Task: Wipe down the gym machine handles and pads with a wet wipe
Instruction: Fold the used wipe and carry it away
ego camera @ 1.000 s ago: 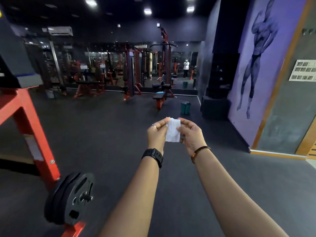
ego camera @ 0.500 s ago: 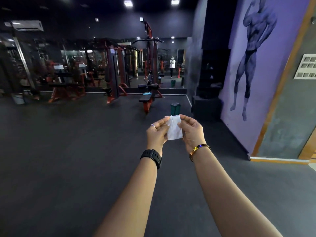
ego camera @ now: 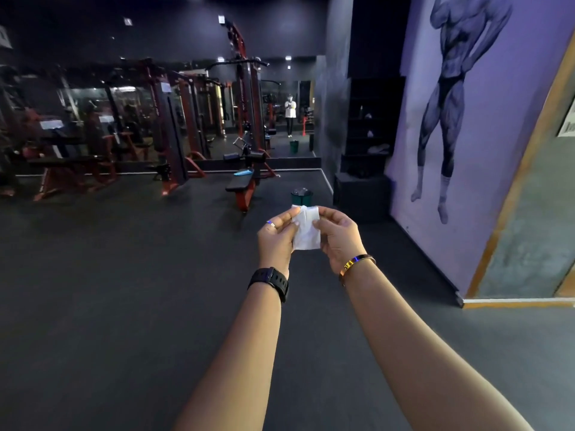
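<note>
Both arms extended at chest height. Left hand (ego camera: 275, 241) and right hand (ego camera: 337, 237) each pinch one side of the folded wet wipe (ego camera: 306, 228), likely to unfold it. Nothing within reach; the cable machine (ego camera: 245, 119) and its bench (ego camera: 241, 183) stand well apart, across open floor.

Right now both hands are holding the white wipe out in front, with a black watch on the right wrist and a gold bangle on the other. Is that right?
Not quite: the wrists are swapped. The head view shows the black watch on the wrist of the left hand and the gold bangle on that of the right hand. Both hands do hold the white wipe out in front.
</note>
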{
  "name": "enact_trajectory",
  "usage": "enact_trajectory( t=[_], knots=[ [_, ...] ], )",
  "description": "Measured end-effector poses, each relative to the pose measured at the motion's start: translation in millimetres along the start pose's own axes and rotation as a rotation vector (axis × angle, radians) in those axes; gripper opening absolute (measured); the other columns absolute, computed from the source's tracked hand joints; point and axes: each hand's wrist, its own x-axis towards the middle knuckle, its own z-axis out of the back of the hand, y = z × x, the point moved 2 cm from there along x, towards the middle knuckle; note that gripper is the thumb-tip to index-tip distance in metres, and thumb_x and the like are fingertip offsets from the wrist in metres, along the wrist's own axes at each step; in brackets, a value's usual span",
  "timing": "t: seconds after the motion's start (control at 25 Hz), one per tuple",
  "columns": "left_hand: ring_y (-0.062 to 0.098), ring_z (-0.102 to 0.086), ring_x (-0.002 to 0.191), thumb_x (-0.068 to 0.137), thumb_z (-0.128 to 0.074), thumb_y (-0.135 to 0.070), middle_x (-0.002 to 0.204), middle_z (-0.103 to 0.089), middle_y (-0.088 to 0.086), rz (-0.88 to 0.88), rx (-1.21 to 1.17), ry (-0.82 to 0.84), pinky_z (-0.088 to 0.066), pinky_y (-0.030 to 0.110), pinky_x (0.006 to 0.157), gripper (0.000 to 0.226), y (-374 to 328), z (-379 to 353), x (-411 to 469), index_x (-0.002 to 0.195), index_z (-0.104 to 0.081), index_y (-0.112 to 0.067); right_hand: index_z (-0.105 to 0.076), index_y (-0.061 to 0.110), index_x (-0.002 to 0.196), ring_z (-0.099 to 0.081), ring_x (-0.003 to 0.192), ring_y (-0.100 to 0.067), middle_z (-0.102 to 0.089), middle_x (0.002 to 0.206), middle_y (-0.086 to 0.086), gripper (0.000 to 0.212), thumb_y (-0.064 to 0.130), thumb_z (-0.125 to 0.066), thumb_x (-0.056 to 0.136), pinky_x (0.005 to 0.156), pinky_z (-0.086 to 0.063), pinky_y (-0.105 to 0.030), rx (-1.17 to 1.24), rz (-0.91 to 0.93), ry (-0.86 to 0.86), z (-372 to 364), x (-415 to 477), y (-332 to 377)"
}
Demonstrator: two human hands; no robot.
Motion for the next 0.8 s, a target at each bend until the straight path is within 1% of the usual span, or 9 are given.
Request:
enact_trajectory(
  t=[0.12,0.2,0.28,0.36,0.44,0.56,0.68,0.72,0.8],
  knots=[
    [0.017,-0.066,0.094,0.086,-0.056,0.009,0.098,-0.071,0.0,-0.011,0.011,0.0,-0.053,0.034,0.088,0.03,32,-5,93,0.092,-0.071,-0.016,-0.066,0.011,0.103,-0.066,0.094,-0.029,-0.069,0.104,-0.016,0.027,-0.004,-0.052,0.085,0.087,-0.054,-0.048,-0.021,0.018,-0.007,-7,91,-23],
    [0.017,-0.066,0.096,0.085,-0.057,0.009,0.099,-0.072,0.0,-0.01,0.001,0.002,-0.052,0.036,0.092,0.03,54,-6,165,0.092,-0.072,-0.017,-0.064,0.008,0.106,-0.065,0.091,-0.028,-0.069,0.105,-0.017,0.027,-0.004,-0.052,0.086,0.085,-0.053,-0.048,-0.028,0.018,-0.015,-17,160,-39],
    [0.014,-0.066,0.098,0.084,-0.058,0.009,0.099,-0.072,-0.003,-0.02,0.019,0.021,-0.05,0.038,0.097,0.031,67,-10,241,0.091,-0.072,-0.018,-0.062,0.005,0.109,-0.066,0.084,-0.025,-0.068,0.101,-0.016,0.026,-0.005,-0.052,0.088,0.078,-0.057,-0.044,-0.019,0.005,-0.01,-29,228,-47],
    [0.01,-0.065,0.098,0.084,-0.056,0.01,0.096,-0.071,-0.008,-0.043,0.026,0.034,-0.048,0.037,0.099,0.034,77,-18,313,0.09,-0.072,-0.019,-0.061,0.004,0.11,-0.066,0.076,-0.021,-0.068,0.094,-0.013,0.025,-0.006,-0.052,0.089,0.065,-0.057,-0.035,-0.028,0.01,0.005,-39,290,-47],
    [0.013,-0.064,0.103,0.084,-0.057,0.009,0.099,-0.07,-0.008,-0.044,0.013,0.042,-0.048,0.038,0.1,0.034,91,-28,377,0.089,-0.073,-0.021,-0.062,0.004,0.109,-0.067,0.074,-0.019,-0.069,0.091,-0.01,0.024,-0.006,-0.052,0.089,0.062,-0.055,-0.031,-0.048,0.026,0.002,-43,354,-48],
    [0.017,-0.064,0.108,0.084,-0.058,0.008,0.11,-0.07,-0.001,-0.02,-0.002,0.066,-0.048,0.042,0.099,0.034,114,-41,454,0.089,-0.073,-0.022,-0.062,0.003,0.112,-0.066,0.076,-0.018,-0.069,0.093,-0.01,0.026,-0.004,-0.053,0.088,0.065,-0.054,-0.032,-0.058,0.038,-0.025,-42,436,-56],
    [0.018,-0.064,0.108,0.084,-0.057,0.009,0.112,-0.07,0.001,-0.025,-0.018,0.072,-0.049,0.042,0.099,0.036,135,-53,535,0.088,-0.073,-0.023,-0.062,0.004,0.111,-0.065,0.067,-0.011,-0.067,0.088,-0.008,0.026,-0.004,-0.053,0.088,0.065,-0.054,-0.031,-0.045,0.053,-0.026,-47,519,-68],
    [0.018,-0.064,0.107,0.084,-0.058,0.009,0.111,-0.07,0.001,-0.019,-0.023,0.064,-0.049,0.041,0.098,0.036,145,-58,567,0.087,-0.073,-0.023,-0.063,0.005,0.111,-0.064,0.068,-0.011,-0.067,0.089,-0.008,0.026,-0.004,-0.054,0.088,0.068,-0.056,-0.033,-0.046,0.054,-0.028,-49,553,-74],
    [0.02,-0.065,0.106,0.084,-0.058,0.009,0.111,-0.07,0.003,-0.009,-0.041,0.073,-0.051,0.04,0.095,0.034,166,-70,633,0.088,-0.073,-0.022,-0.064,0.007,0.109,-0.064,0.076,-0.016,-0.068,0.096,-0.01,0.025,-0.003,-0.054,0.088,0.077,-0.057,-0.038,-0.045,0.054,-0.029,-48,625,-87]
  ],
)
